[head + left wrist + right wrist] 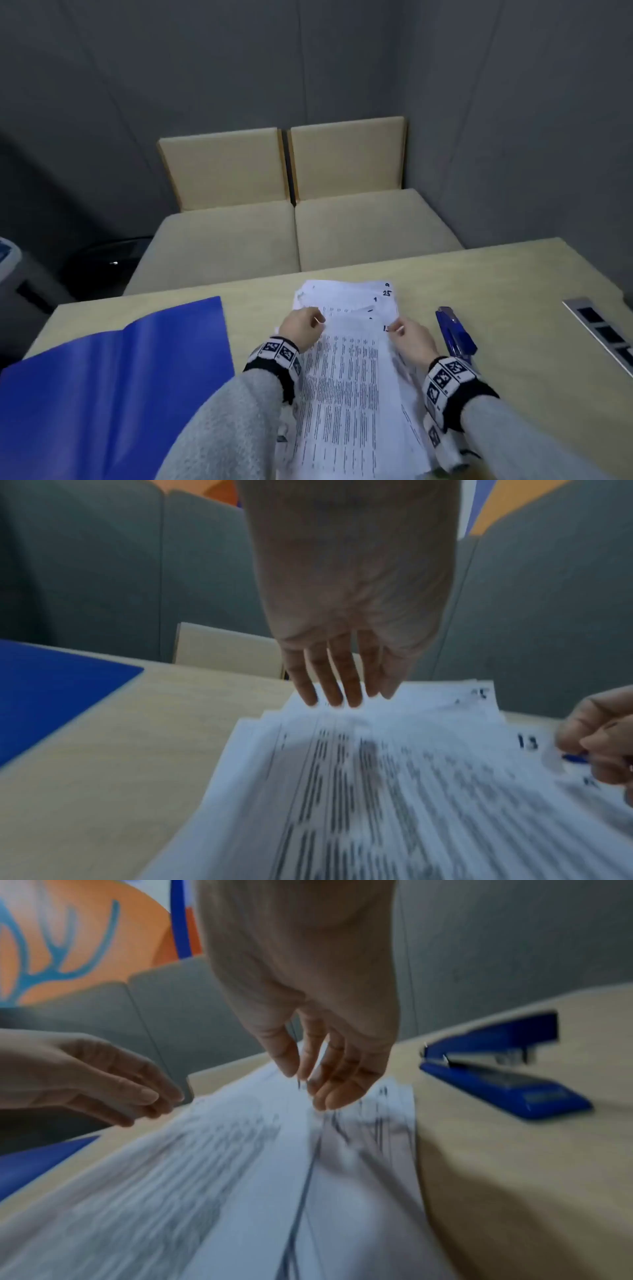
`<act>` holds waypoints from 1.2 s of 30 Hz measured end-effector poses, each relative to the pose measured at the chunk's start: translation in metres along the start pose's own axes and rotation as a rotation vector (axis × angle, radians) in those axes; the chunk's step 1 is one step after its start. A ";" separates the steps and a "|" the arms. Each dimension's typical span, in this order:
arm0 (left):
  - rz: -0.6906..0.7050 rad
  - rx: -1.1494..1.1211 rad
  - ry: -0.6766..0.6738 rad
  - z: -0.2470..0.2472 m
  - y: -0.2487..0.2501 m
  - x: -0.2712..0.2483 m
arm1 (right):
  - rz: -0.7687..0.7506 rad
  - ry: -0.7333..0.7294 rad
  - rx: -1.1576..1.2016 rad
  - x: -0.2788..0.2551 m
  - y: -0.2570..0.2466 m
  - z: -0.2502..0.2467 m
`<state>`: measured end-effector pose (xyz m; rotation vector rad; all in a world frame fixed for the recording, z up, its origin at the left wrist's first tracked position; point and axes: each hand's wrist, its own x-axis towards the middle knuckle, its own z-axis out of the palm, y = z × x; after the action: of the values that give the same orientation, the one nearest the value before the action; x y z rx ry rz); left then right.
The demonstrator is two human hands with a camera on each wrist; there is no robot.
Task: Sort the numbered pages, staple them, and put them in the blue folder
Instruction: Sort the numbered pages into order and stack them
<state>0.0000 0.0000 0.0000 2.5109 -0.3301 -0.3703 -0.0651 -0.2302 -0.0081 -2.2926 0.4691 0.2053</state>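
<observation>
Both hands work on the pages (346, 359), left hand (301, 329) flat with straight fingers, right hand (411, 337) pinching one thin, floppy sheet's corner, between the blue folder (113, 387) and stapler (455, 334).

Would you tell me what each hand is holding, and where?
Right hand pinches a page near its numbered top right corner; left hand holds nothing, fingertips resting on the pages' top edge.

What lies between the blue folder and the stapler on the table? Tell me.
The fanned stack of numbered pages lies between the blue folder and the stapler, with both hands on it; the head view shows this.
</observation>
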 end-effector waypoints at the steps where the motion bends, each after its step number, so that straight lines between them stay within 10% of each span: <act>1: -0.022 0.068 -0.008 0.006 -0.005 0.001 | 0.052 -0.016 0.009 -0.001 0.007 0.006; 13: 0.065 0.490 -0.201 0.022 -0.044 0.007 | -0.046 0.056 -0.007 -0.031 0.041 0.054; 22: 0.381 0.343 0.376 0.028 -0.043 -0.022 | 0.062 0.147 0.289 -0.031 0.039 0.041; 36: 0.423 0.197 0.323 0.022 -0.046 -0.057 | 0.042 0.105 0.462 -0.025 0.030 0.026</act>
<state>-0.0530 0.0442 -0.0330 2.5451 -0.7768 0.2432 -0.0995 -0.2239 -0.0384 -1.8477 0.5545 -0.0055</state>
